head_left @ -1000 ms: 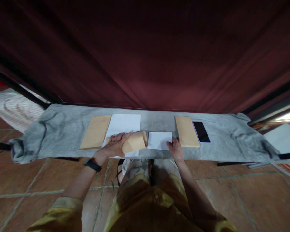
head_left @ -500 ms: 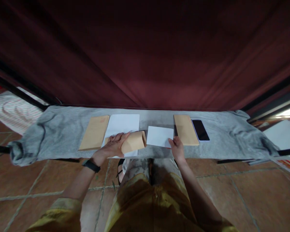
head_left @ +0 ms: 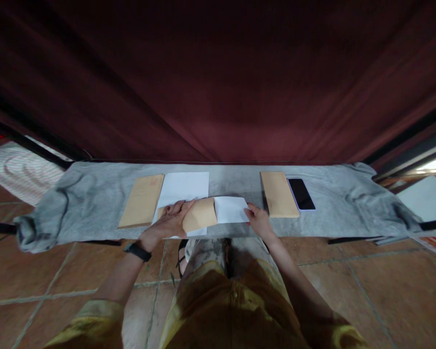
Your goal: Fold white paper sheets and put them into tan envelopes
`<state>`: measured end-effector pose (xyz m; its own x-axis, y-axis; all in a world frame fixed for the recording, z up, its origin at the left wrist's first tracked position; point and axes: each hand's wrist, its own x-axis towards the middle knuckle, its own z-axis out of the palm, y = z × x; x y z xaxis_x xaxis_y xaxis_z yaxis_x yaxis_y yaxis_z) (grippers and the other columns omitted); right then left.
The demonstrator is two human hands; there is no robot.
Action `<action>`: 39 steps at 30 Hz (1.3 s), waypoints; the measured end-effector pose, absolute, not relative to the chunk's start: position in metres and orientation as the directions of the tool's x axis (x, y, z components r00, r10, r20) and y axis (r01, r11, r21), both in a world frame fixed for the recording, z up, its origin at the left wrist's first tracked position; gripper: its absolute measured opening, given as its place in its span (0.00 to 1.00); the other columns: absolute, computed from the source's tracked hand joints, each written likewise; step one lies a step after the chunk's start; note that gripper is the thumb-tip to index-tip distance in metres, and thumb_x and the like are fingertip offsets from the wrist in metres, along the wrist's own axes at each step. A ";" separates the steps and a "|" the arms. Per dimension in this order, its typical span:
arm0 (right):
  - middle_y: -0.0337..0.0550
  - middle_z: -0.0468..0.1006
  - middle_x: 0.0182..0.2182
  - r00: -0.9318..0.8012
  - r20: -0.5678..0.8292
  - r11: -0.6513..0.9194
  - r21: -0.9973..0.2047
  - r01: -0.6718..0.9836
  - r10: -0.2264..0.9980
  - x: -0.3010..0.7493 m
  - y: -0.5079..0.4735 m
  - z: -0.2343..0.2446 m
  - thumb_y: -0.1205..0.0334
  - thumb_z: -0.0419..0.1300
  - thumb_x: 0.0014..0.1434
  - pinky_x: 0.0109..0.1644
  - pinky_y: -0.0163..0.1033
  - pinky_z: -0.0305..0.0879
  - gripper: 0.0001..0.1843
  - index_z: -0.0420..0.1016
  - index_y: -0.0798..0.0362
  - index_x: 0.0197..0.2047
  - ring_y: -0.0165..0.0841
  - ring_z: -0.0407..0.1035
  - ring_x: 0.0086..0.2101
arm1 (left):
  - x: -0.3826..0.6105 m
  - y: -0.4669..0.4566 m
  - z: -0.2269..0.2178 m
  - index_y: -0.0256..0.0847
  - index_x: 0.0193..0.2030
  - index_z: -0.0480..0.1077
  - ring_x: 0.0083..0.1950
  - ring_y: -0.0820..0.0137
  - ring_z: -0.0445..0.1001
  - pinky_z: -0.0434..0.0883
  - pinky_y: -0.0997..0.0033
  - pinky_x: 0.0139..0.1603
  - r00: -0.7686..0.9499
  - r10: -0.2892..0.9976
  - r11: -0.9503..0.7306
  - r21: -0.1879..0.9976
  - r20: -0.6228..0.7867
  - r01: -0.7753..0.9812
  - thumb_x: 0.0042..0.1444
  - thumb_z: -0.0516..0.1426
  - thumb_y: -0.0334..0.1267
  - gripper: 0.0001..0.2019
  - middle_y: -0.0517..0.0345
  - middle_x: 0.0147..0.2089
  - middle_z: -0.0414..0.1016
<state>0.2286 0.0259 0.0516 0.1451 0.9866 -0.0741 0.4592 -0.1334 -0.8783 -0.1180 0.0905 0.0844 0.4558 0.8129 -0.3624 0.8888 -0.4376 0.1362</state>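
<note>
My left hand (head_left: pixel 172 222), with a dark band on its wrist, lies across a brown envelope (head_left: pixel 201 213) and holds it, its opening toward the right. A folded white paper (head_left: pixel 231 209) has its left end inside that opening. At the paper's right edge my right hand (head_left: pixel 258 220) pinches it between thumb and fingers. Beneath the envelope are white sheets (head_left: pixel 185 184), partly covered by my left hand.
A stack of brown envelopes (head_left: pixel 141 201) lies at left, and another brown stack (head_left: pixel 279 194) at right beside a phone (head_left: pixel 301 194). All rest on a narrow bench covered in grey cloth (head_left: pixel 349 203). A dark red curtain (head_left: pixel 218 97) hangs behind it.
My right hand has moved left with the white paper, and the paper's left end has entered the envelope's opening. My left hand has stayed on the envelope.
</note>
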 end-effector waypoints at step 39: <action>0.35 0.78 0.26 0.070 -0.230 -0.241 -0.921 0.307 0.971 0.186 0.042 0.029 0.66 0.58 0.56 0.33 0.33 0.65 0.08 0.79 0.50 0.33 0.30 0.70 0.28 | -0.095 0.082 0.103 0.47 0.79 0.39 0.76 0.45 0.49 0.47 0.43 0.73 0.569 0.784 -0.544 0.169 -0.247 0.822 0.42 0.66 0.36 0.59 0.39 0.74 0.53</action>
<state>0.1861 0.0419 0.0293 0.0699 0.9706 -0.2304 0.3071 -0.2407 -0.9207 -0.0952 0.0818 0.1033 0.5692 0.7844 -0.2465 0.8222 -0.5436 0.1687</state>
